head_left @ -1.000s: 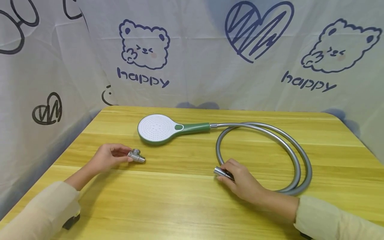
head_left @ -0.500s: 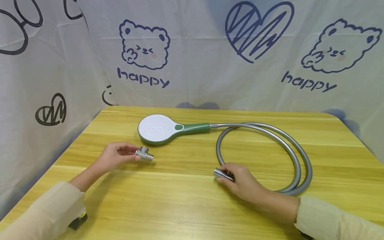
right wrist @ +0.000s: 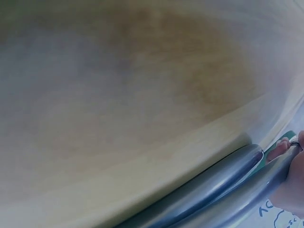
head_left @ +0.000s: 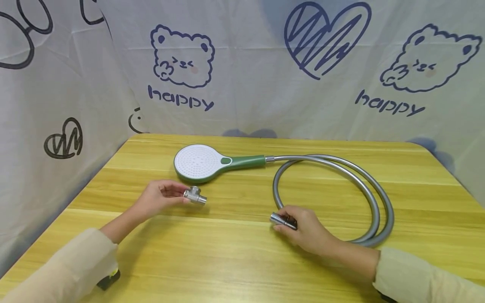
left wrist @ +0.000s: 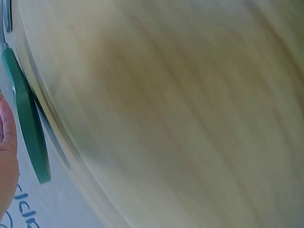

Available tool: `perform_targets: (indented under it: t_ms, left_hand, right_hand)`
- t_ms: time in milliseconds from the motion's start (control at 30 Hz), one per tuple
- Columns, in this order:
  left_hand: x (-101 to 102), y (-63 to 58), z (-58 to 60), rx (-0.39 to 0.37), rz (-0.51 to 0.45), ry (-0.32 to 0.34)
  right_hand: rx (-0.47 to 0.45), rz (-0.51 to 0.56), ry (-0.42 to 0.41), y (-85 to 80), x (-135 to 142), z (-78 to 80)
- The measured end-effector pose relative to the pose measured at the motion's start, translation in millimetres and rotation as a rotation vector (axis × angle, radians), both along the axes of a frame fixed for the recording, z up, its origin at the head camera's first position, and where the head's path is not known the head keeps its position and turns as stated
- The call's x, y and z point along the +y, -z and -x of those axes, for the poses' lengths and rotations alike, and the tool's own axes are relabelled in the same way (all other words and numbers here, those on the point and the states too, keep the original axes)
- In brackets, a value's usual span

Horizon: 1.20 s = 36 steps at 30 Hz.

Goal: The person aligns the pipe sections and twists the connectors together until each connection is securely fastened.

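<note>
In the head view my left hand [head_left: 161,198] pinches a small silver T-shaped pipe fitting [head_left: 195,195] between thumb and fingers, just above the table and in front of the shower head [head_left: 197,162]. My right hand [head_left: 306,229] grips the shower hose [head_left: 373,198] near its chrome end connector [head_left: 278,218], which points left. The shower head, white-faced with a green handle, lies flat, joined to the hose's other end. The left wrist view catches only an edge of the left hand [left wrist: 7,156]; its fitting is out of sight there. Hose lengths run beside the right hand [right wrist: 289,183] in the right wrist view.
Everything lies on a yellow wood-grain table [head_left: 212,261]. The hose loops over its right half. Behind and to the left hangs a white cloth [head_left: 250,84] with drawn bears and hearts.
My left hand has carried the pipe fitting to the right, coming closer to the right hand. The right hand, hose and shower head have stayed nearly still.
</note>
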<state>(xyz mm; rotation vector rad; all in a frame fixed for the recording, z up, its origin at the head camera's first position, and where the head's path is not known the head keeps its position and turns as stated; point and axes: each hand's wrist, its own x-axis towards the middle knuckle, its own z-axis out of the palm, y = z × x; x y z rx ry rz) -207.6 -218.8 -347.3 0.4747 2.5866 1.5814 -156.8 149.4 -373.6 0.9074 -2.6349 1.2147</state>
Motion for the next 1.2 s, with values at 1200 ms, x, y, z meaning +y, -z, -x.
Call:
perform_targets:
  t_ms: [1200]
  left_hand:
    - [68,11.5,-15.7,-0.015,-0.141,0.126]
  right_hand:
    - [0.024,0.058,-0.021,0.4,-1,-5.0]
